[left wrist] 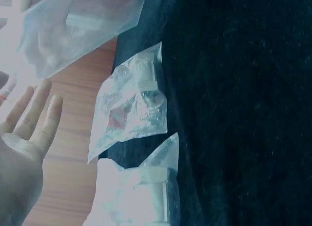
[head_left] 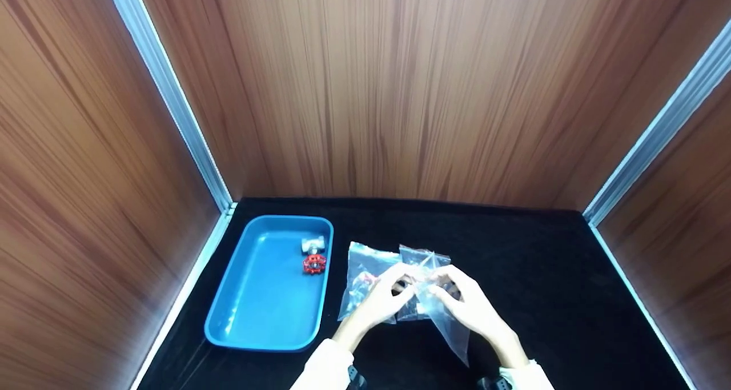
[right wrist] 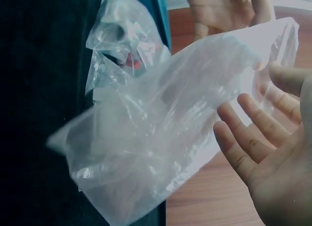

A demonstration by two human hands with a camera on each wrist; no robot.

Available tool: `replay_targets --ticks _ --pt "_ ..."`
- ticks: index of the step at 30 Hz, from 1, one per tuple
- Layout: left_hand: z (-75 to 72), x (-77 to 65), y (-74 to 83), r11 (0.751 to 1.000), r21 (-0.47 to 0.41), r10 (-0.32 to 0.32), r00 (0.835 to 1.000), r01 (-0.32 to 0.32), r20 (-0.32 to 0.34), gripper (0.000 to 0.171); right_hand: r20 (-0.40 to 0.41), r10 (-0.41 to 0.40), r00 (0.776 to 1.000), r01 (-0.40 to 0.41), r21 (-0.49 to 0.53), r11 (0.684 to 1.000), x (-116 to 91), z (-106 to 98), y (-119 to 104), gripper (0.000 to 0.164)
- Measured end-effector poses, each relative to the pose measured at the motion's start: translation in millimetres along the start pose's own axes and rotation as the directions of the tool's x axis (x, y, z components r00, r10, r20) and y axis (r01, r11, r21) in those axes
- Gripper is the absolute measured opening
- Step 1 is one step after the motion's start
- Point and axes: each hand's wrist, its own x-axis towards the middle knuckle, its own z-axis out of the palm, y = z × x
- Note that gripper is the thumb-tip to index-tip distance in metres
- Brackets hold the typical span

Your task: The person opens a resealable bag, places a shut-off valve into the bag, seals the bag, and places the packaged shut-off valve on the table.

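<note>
A clear plastic bag (head_left: 451, 327) hangs between my two hands, its lower end slanting down toward the right. My left hand (head_left: 380, 301) pinches its upper edge with thumb and index finger. On the other side, my right hand (head_left: 474, 304) grips the same edge; in the right wrist view the other fingers (right wrist: 258, 133) spread along the film. No solid item shows inside this bag (right wrist: 141, 148). Beneath the hands lie two filled plastic bags. The left one (head_left: 365, 257) shows metal and red parts; the other (head_left: 422, 256) is partly hidden by the hands.
A blue tray (head_left: 262, 338) stands to the left of the bags. Inside it, near the right wall, lies a metal valve with a red handwheel (head_left: 314, 263). Black cloth (head_left: 542, 276) covers the table, and wood-grain panels (head_left: 365, 93) enclose it at the back and sides.
</note>
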Motion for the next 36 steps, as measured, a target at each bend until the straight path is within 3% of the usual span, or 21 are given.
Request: replay_targets --ticks 7,15,25,31,36 --pt "-9.1 -0.4 -2.4 0.997 -0.077 0.008 0.999 -0.004 0.053 0.02 -0.013 -0.001 1.0 0.002 0.033 0.999 1 -2 0 0.014" --pt "-14.3 -3.0 0.5 0.988 -0.153 -0.032 0.999 0.036 0.026 0.014 -0.048 -0.018 0.999 0.021 0.074 0.997 2 -3 -1 0.014" --pt "-16.2 -3.9 -0.2 0.992 -0.125 -0.008 1.0 0.007 -0.004 0.014 -0.026 -0.174 0.984 0.175 0.062 0.983 0 1 3 0.02" --pt "-24.8 -7.9 -7.1 0.993 -0.115 0.01 0.998 -0.016 -0.06 0.01 -0.055 -0.135 0.989 0.139 0.072 0.988 -1 -6 4 0.012" --pt "-32.0 -10.9 -10.7 0.989 -0.148 0.012 0.999 -0.019 -0.046 0.009 -0.07 -0.087 0.994 0.091 0.055 0.994 -2 -12 5 0.013"
